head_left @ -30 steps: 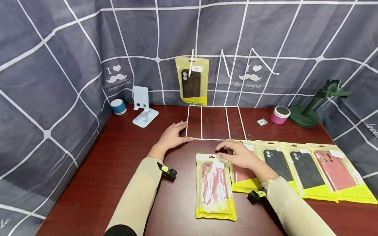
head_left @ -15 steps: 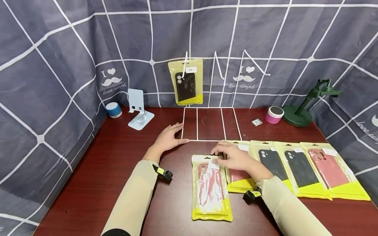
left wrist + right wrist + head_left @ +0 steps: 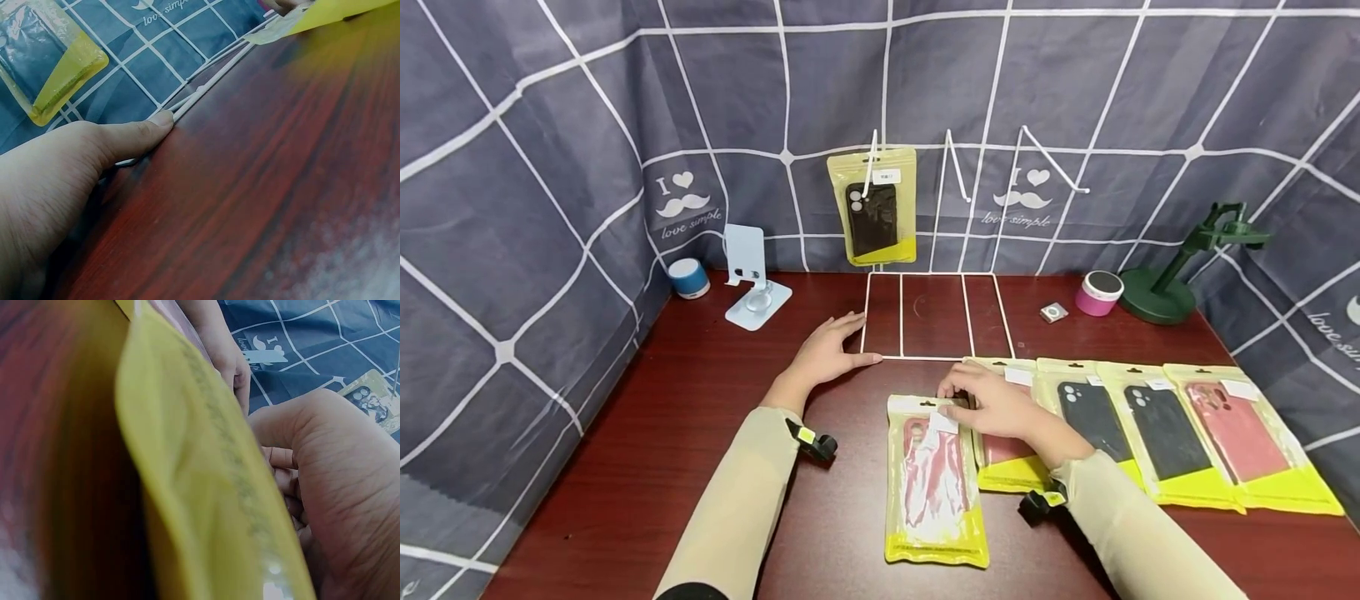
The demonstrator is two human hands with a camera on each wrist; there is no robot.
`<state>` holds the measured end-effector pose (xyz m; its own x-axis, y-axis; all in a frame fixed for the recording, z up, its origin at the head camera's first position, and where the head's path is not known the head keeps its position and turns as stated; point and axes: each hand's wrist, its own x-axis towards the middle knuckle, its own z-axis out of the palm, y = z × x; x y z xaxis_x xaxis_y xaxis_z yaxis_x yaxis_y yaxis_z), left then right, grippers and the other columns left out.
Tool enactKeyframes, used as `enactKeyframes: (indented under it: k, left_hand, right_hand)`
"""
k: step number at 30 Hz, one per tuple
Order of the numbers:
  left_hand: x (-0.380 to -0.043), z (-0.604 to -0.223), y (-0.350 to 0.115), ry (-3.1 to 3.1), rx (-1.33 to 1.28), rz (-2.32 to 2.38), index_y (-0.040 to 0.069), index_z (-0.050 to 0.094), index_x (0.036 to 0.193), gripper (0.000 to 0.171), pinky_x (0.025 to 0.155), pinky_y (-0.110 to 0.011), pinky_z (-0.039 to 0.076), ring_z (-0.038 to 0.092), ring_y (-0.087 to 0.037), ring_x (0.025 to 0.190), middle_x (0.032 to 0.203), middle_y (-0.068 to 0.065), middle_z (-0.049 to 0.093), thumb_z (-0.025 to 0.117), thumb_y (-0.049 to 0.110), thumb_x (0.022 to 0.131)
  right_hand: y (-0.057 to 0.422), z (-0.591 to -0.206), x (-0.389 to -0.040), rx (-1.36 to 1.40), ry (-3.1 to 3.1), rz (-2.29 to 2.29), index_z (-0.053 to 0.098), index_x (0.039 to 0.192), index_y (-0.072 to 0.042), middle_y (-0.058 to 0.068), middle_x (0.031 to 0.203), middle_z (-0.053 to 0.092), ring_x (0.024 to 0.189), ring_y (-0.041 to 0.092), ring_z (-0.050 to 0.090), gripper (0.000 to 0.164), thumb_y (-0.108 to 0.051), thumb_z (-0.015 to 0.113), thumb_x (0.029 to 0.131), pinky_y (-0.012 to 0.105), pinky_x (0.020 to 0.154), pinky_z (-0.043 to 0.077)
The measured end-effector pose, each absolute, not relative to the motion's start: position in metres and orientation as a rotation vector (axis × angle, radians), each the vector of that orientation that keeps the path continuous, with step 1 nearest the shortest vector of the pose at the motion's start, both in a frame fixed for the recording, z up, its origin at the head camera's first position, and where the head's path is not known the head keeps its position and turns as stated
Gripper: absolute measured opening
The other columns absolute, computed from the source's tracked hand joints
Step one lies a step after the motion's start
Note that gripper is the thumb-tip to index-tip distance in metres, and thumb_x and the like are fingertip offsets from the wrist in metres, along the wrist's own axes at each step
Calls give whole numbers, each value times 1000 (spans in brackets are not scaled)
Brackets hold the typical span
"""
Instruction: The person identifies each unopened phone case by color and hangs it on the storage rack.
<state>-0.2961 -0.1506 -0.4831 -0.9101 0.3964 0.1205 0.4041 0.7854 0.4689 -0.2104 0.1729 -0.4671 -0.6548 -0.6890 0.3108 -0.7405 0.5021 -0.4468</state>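
Pinching the top edge of a clear plastic pouch with a yellow base and a pink phone case inside point(image 3: 934, 483), a person's right hand point(image 3: 996, 406) bent over a dark red wood-grain surface point(image 3: 700, 375), its grip drawn together beside the pouch's white paper label point(image 3: 945, 422). The pouch lay on the surface, in front of a white wire rack point(image 3: 917, 358). The left hand point(image 3: 823, 354), its grip spread with thumb well apart from fingers, rested at the rack's near left corner. Partly beneath the right forearm and hand, a row of four similar yellow-based pouches point(image 3: 1097, 417) ran to the right, with pink cases at both ends and dark ones between. Another such pouch, holding a black case point(image 3: 874, 212), hung from the rack's left hook. Farther out stood a pale blue phone stand point(image 3: 748, 258), a pink cylinder with a dark top point(image 3: 1099, 298) and a dark green stand point(image 3: 1161, 292), before a grey-blue cloth with a white grid point(image 3: 842, 83).
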Motion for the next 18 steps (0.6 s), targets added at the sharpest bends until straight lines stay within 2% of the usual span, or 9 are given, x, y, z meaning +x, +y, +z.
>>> enactKeyframes:
  k: [11, 18]
  left_hand:
    - [-297, -483, -151, -2984, -655, -764, 20, 40, 156, 98, 123, -39, 15, 25, -23, 151, 160, -2, 36, 65, 76, 80]
    - [-296, -481, -151, -2975, -662, -788, 18, 41, 156, 98, 123, -41, 16, 26, -25, 150, 160, -3, 37, 65, 76, 80]
  right_hand:
    - [173, -469, -210, 1269, -2605, 861, 65, 93, -24, -11, 85, 56, 82, 13, 48, 12, -22, 76, 87, 30, 73, 41]
    - [175, -467, -211, 1293, -2583, 887, 67, 92, -22, -13, 85, 58, 80, 13, 49, 11, -20, 77, 88, 33, 78, 41]
